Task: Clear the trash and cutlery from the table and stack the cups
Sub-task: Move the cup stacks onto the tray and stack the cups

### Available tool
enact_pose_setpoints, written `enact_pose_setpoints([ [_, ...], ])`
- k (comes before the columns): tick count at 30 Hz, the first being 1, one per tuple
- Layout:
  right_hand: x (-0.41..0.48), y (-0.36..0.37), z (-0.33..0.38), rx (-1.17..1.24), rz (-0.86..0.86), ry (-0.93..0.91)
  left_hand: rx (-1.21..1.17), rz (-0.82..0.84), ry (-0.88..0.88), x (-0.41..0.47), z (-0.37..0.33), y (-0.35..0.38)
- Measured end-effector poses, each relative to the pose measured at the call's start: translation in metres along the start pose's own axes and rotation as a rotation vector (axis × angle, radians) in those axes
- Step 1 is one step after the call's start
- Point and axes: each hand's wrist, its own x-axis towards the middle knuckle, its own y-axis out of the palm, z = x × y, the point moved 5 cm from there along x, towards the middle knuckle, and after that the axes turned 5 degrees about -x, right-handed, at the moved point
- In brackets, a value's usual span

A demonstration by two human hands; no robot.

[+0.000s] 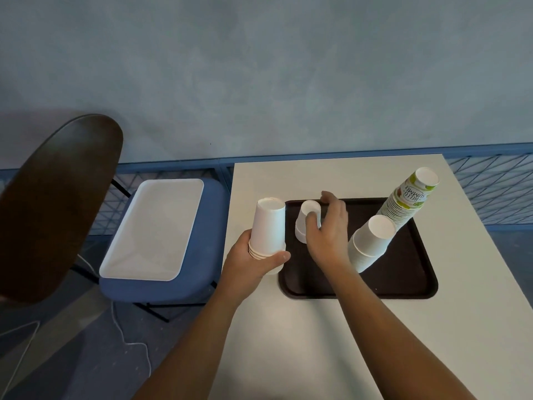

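A dark brown tray (403, 281) lies on the white table (331, 327). My left hand (253, 264) grips a stack of upside-down white cups (268, 223) at its rims, at the tray's left edge. My right hand (328, 229) curls around a small upside-down white cup stack (307, 215) standing on the tray. Right of it stands a wider white cup stack (372, 241). Behind that leans a tall stack topped by a printed cup (409, 197).
A white rectangular tray (155, 229) rests on a blue chair seat (207, 272) left of the table. A dark brown chair back (57, 203) fills the near left. A white cable (127, 339) runs over the floor. A blue wall stands behind.
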Motion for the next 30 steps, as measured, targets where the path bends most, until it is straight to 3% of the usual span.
enact_pose_setpoints([
  [2,-0.016,-0.013,0.02,0.157,0.083,-0.018,0.008,0.006,0.008,-0.002,-0.003,0.005],
  [4,-0.03,-0.019,0.037,0.24,0.283,-0.041,0.007,0.02,0.021,-0.005,-0.007,0.012],
  [7,-0.043,-0.022,0.05,0.117,0.467,-0.117,-0.003,0.036,0.025,-0.008,-0.011,0.019],
  [10,-0.044,-0.029,0.053,-0.022,0.43,-0.154,0.022,0.05,0.053,-0.015,-0.019,0.024],
  [30,-0.047,-0.056,0.049,-0.026,0.439,-0.195,0.045,0.057,0.14,-0.054,-0.035,0.034],
])
